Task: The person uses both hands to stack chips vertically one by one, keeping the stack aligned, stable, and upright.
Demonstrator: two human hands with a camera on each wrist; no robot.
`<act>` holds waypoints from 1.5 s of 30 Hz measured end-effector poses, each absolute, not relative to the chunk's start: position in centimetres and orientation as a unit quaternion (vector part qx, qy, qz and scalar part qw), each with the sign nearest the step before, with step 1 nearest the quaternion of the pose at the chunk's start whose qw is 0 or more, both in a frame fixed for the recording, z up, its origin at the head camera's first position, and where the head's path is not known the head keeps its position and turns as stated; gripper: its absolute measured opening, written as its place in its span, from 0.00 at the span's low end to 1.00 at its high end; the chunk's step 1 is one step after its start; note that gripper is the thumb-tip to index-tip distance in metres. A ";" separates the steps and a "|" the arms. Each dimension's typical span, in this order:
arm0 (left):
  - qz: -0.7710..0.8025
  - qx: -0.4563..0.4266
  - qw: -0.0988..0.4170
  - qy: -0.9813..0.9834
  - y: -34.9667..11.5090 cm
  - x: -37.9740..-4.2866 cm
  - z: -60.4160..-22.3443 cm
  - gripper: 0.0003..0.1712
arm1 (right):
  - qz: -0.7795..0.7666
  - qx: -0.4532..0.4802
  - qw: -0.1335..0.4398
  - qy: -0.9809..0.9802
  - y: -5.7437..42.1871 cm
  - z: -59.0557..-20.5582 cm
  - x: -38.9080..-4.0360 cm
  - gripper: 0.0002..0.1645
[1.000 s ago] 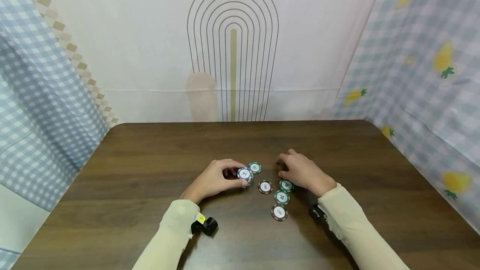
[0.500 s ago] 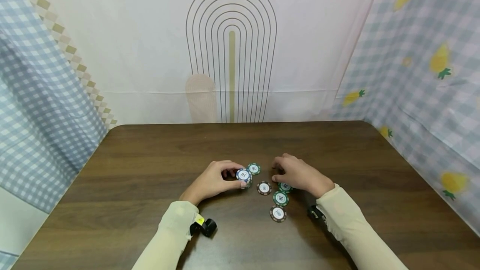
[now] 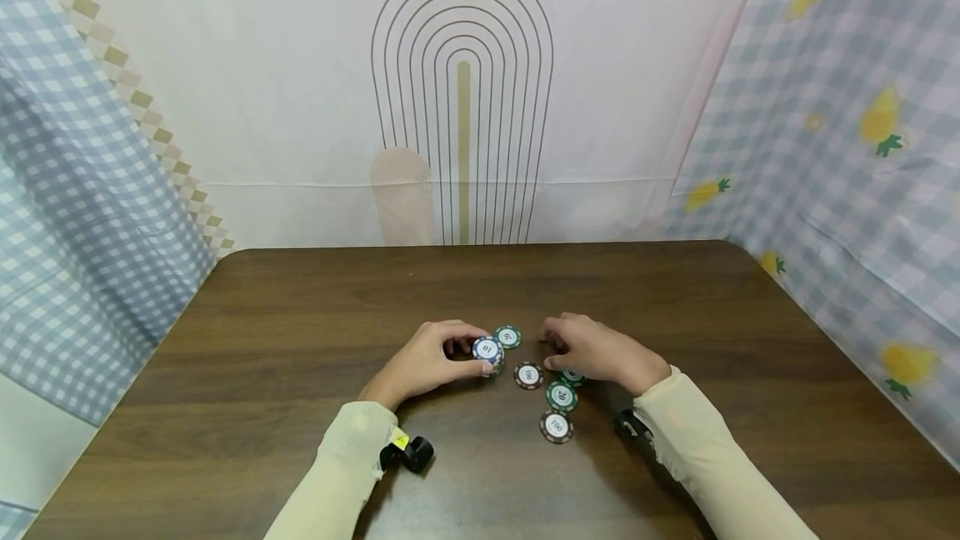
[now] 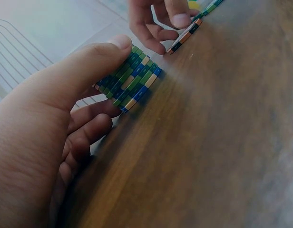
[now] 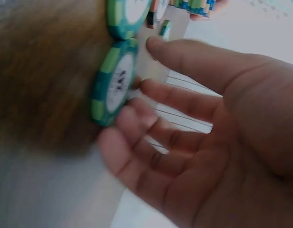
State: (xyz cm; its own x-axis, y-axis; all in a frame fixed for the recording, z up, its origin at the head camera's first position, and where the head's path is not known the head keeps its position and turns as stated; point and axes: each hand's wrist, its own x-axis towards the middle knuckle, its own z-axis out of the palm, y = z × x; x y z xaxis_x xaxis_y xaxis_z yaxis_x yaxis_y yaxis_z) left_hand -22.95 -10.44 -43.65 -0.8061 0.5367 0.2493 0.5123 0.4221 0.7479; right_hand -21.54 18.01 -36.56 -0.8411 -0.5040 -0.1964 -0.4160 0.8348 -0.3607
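Note:
My left hand [image 3: 431,361] holds a stack of poker chips [image 3: 487,350] between thumb and fingers, a blue one on top. In the left wrist view the stack [image 4: 130,80] shows green and blue edges and stands on the table. Right beside it lies a green chip [image 3: 507,337]. My right hand [image 3: 600,351] hovers by a green chip [image 3: 572,377] that it partly covers, its fingers loosely bent. In the right wrist view thumb and fingers are apart, and the nearby green chip [image 5: 115,85] lies beside the fingertips, not gripped.
Between the hands lies a brown chip [image 3: 528,375] marked 100. Nearer the front are a green chip [image 3: 561,396] marked 20 and another brown chip [image 3: 557,426]. The wooden table [image 3: 300,298] ends at a white cloth backdrop [image 3: 300,107], with checked cloth [image 3: 862,190] at the sides.
My right hand has moved left and slightly nearer, covering more of the green chip. The left hand has kept its hold on the stack, and the head view has shifted slightly.

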 end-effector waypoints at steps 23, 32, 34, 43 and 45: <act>0.440 0.315 0.015 0.841 -10.4 -22.9 -43.6 0.25 | -0.084 -0.133 0.205 0.966 17.7 -35.8 -20.0 0.25; 0.438 0.313 0.015 0.843 -10.5 -22.9 -43.6 0.25 | -0.057 -0.130 0.187 0.972 17.4 -35.3 -19.9 0.31; 0.436 0.312 0.015 0.844 -10.5 -22.9 -43.6 0.25 | -0.059 -0.132 0.181 0.973 17.4 -35.4 -20.0 0.32; 0.437 0.314 0.014 0.843 -10.5 -23.0 -43.6 0.25 | -0.070 -0.161 0.140 0.974 17.0 -35.9 -20.0 0.27; 0.437 0.314 0.014 0.843 -10.6 -23.0 -43.6 0.25 | -0.067 -0.167 0.133 0.975 16.8 -35.9 -20.0 0.27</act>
State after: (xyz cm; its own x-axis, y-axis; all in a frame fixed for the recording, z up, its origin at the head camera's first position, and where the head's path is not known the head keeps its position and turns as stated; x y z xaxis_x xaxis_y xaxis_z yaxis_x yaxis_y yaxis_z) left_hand -22.98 -10.55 -43.63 -0.8023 0.5415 0.2514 0.5176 0.4212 0.7447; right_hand -20.00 16.84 -35.94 -0.9092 -0.3430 -0.2360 -0.3075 0.9354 -0.1749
